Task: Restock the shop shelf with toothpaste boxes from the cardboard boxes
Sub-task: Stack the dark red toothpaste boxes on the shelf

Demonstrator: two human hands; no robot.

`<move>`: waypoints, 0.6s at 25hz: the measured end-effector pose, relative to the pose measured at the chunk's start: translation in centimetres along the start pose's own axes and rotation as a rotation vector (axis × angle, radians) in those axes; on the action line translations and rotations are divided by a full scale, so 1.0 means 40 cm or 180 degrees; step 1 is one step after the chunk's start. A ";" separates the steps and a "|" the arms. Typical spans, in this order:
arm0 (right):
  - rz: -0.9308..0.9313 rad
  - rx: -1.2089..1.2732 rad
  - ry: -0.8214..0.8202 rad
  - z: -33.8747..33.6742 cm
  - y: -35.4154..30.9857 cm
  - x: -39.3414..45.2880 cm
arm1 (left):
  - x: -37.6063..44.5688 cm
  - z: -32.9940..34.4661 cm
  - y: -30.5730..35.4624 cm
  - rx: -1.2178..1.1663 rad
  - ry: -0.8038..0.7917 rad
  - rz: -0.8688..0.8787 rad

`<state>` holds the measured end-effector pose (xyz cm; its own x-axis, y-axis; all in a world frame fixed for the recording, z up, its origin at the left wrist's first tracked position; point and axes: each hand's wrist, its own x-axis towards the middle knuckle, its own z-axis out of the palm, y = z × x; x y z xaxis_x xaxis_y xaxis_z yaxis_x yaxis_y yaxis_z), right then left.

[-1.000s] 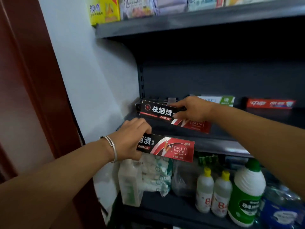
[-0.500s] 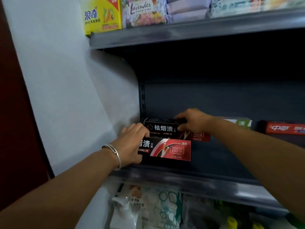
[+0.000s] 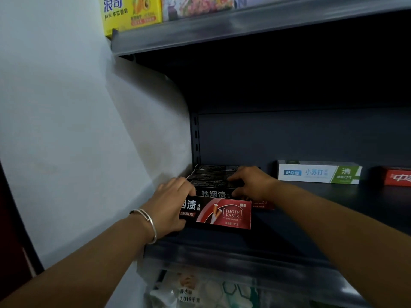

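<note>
Head view looks into a dark grey shop shelf [image 3: 333, 210] whose left end meets a pale wall [image 3: 66, 130]. We see our left hand [image 3: 171, 205], a silver bangle [image 3: 149, 223] on its wrist, wrapped around the left end of a black-and-red toothpaste box [image 3: 224, 215] printed "TOOTH PASTR", thumb underneath and fingers curled over the top edge. That box stands at the front of the stock, near the shelf's left end. Our right hand [image 3: 253, 185] rests on the box just behind it, a second black-and-red toothpaste box [image 3: 213, 193], with the thumb against its front face and the fingers bent over its top; it grips that box between thumb and fingers. Behind those 2 we count about 3 more black boxes [image 3: 213, 173] of the same kind, packed in a row toward the back panel, touching one another.

Farther right on the same shelf lies a white-and-green toothpaste box [image 3: 318, 173], apart from the black row, and beyond it a red toothpaste box [image 3: 398, 176] cut off by the frame edge. On the upper shelf [image 3: 222, 30] stands a yellow soap pack [image 3: 131, 12] beside a flowery pack [image 3: 195, 5]. Below our shelf, pale plastic-wrapped packs [image 3: 200, 292] show, their contents unclear.
</note>
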<state>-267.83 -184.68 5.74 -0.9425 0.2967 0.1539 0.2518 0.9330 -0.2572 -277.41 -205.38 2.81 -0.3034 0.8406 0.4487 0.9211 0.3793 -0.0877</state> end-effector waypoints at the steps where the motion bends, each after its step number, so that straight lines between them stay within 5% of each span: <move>1: -0.0018 -0.0053 0.0009 0.008 0.002 0.007 | 0.000 0.003 -0.005 -0.0032 0.0025 -0.0005; 15: -0.0225 -0.0411 0.0175 0.017 -0.007 0.051 | 0.008 0.021 -0.029 -0.0071 0.0212 -0.0013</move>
<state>-269.97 -184.48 5.49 -0.9463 0.2369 0.2201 0.2148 0.9693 -0.1197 -278.77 -205.23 2.32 -0.2909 0.8112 0.5072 0.9253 0.3733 -0.0663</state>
